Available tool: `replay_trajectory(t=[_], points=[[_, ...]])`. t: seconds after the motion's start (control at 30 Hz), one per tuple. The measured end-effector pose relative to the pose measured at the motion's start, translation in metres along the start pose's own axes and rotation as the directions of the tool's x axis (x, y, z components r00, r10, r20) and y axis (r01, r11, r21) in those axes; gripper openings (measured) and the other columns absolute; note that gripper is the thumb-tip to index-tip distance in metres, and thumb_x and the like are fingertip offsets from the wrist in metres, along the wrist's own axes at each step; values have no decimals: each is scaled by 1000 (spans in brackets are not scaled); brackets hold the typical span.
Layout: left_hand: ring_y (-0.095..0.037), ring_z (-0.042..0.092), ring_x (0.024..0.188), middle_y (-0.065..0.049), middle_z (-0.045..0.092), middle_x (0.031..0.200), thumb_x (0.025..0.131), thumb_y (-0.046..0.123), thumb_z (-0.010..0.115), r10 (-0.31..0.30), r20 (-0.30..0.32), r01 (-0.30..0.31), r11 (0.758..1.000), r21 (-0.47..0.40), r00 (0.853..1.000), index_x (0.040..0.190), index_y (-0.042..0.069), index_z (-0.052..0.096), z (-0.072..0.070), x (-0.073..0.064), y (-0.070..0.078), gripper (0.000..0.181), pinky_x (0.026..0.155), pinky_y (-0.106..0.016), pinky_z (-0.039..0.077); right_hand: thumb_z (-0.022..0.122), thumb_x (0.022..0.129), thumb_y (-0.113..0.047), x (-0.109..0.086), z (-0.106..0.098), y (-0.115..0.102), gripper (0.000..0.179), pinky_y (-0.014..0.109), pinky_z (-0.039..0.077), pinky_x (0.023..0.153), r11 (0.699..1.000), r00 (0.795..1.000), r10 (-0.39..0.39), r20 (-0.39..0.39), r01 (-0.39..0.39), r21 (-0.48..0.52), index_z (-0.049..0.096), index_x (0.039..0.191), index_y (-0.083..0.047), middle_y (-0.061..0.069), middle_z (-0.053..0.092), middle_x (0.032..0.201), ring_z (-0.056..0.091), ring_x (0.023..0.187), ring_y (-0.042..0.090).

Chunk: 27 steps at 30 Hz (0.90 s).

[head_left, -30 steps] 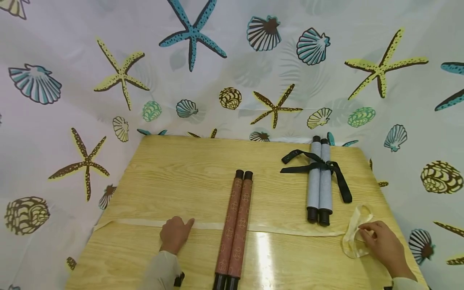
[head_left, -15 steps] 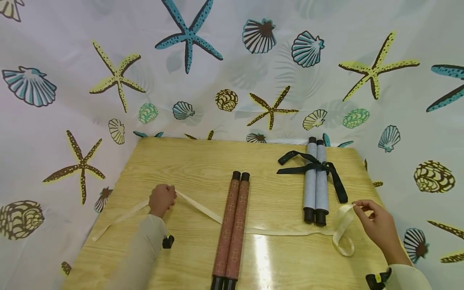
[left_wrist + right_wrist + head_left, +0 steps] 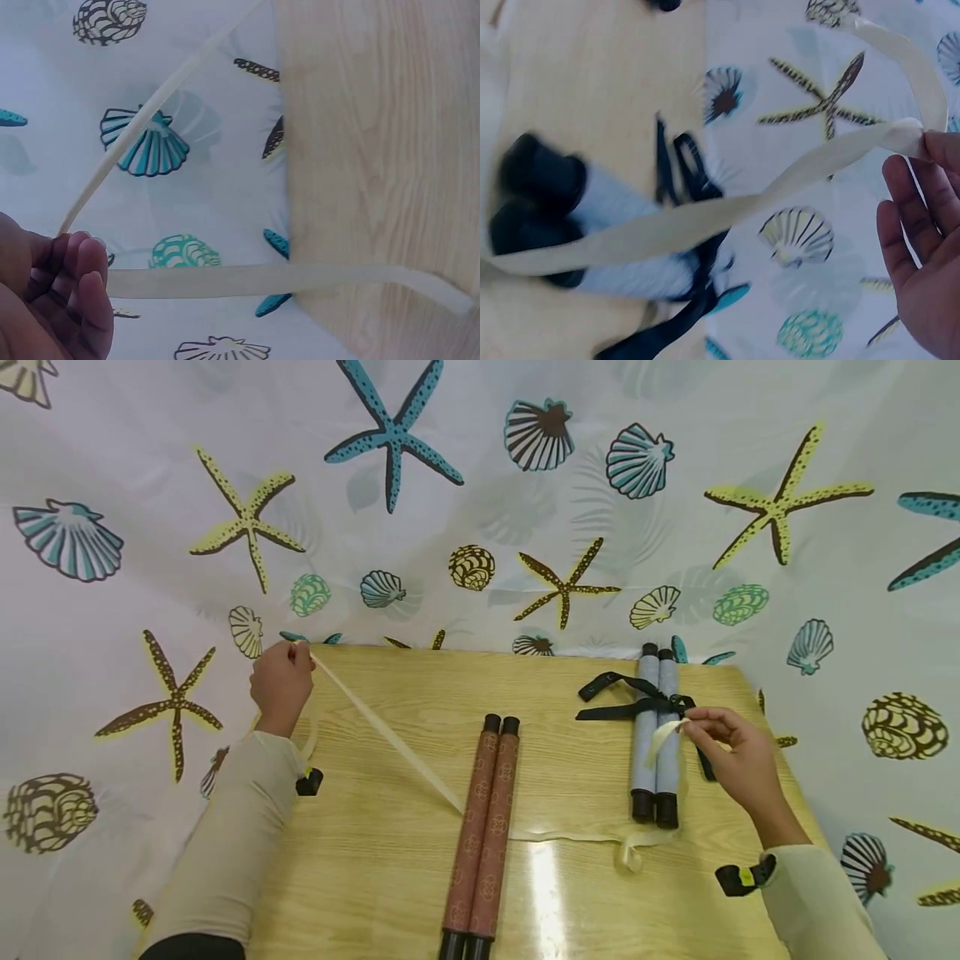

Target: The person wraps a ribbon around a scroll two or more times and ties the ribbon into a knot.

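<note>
A reddish-brown patterned scroll point(image 3: 497, 818), rolled from both sides with black end knobs, lies lengthwise on the table. One long cream ribbon point(image 3: 390, 737) passes beneath it. At the table's back left, my left hand point(image 3: 283, 681) pinches the ribbon's left length, which slants up taut from the scroll. My right hand point(image 3: 738, 756) pinches the right length between thumb and fingertips, raised in front of the grey scroll point(image 3: 642, 760). In the right wrist view the ribbon point(image 3: 660, 229) hangs slack from those fingers. The left wrist view has ribbon point(image 3: 199, 283) stretching away from both sides of my pinch.
Black straps point(image 3: 615, 712) tie the grey scroll, their loose ends spreading over the wooden table point(image 3: 360, 877). A white cloth point(image 3: 450, 510) printed with starfish and shells hangs behind and at both sides. A loose ribbon coil point(image 3: 630, 856) rests right of the red scroll.
My left hand has lifted the ribbon off the table and carried it toward the back left. My right hand has raised its length up and leftward, over the grey scroll.
</note>
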<state>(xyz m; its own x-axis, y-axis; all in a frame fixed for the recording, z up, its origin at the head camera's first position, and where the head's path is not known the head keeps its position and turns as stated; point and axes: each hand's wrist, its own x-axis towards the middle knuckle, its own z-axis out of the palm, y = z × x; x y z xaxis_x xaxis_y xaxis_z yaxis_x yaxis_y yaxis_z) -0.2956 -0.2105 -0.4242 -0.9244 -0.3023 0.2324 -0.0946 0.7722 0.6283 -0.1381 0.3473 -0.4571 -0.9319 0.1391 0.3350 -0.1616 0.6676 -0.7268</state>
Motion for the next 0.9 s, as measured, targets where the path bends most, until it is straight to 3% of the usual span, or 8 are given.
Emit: replay_trajectory(t=[0.13,0.23,0.33,0.43,0.57,0.67,0.77,0.9], points=[[-40,61,79,-23,71,99,108,37,35,31,-111,-35,999,-32,993,95,1,68,-23,10,13,50,67,-51,46,62,100,-18,22,4,-29,28,7,44,72,998,999,-16,32,14,65,68,121,-1,-35,62,90,58,82,-14],[-20,58,65,-22,72,96,107,35,40,106,-185,-123,989,-83,977,96,0,70,-36,12,29,48,59,-37,42,60,101,-17,39,7,-54,18,9,47,69,969,999,-14,37,5,245,69,112,-5,-28,65,91,60,80,-8],[10,48,57,-21,74,96,106,35,46,197,-190,-230,958,-169,962,100,0,73,-43,9,50,44,56,-21,37,58,102,-14,58,10,-83,10,11,52,73,861,999,-29,38,5,508,65,104,-9,-15,70,88,67,79,-2],[24,47,59,-19,75,100,105,36,49,263,-173,-302,916,-262,949,101,2,74,-50,6,76,42,55,-12,37,59,101,-14,80,13,-120,8,16,56,68,730,999,-38,28,9,684,64,101,-9,-6,71,84,69,72,5],[20,51,60,-16,76,102,105,34,51,297,-218,-357,873,-332,930,96,3,75,-63,8,106,40,58,-12,40,61,99,-13,105,13,-166,8,20,57,60,674,998,-59,17,28,739,65,99,-6,-2,70,79,66,63,9],[16,55,62,-10,75,101,104,33,52,307,-222,-373,844,-386,925,95,5,74,-71,6,122,37,62,-11,44,62,99,-12,116,15,-191,9,21,56,56,686,996,-81,38,28,727,67,97,-5,-1,69,74,63,56,10],[8,60,66,-5,74,94,104,29,54,369,-151,-395,792,-466,917,103,6,73,-71,-3,136,30,61,-13,47,63,98,-14,123,25,-206,11,21,52,51,750,990,-66,125,-34,660,68,94,-6,-2,65,68,56,49,10],[-2,63,66,-12,75,90,104,21,54,502,5,-415,721,-554,865,124,8,66,-60,-22,156,27,57,-18,49,63,99,-23,129,48,-219,18,23,41,45,871,958,21,285,-158,465,68,93,-8,-5,57,60,42,42,8]])
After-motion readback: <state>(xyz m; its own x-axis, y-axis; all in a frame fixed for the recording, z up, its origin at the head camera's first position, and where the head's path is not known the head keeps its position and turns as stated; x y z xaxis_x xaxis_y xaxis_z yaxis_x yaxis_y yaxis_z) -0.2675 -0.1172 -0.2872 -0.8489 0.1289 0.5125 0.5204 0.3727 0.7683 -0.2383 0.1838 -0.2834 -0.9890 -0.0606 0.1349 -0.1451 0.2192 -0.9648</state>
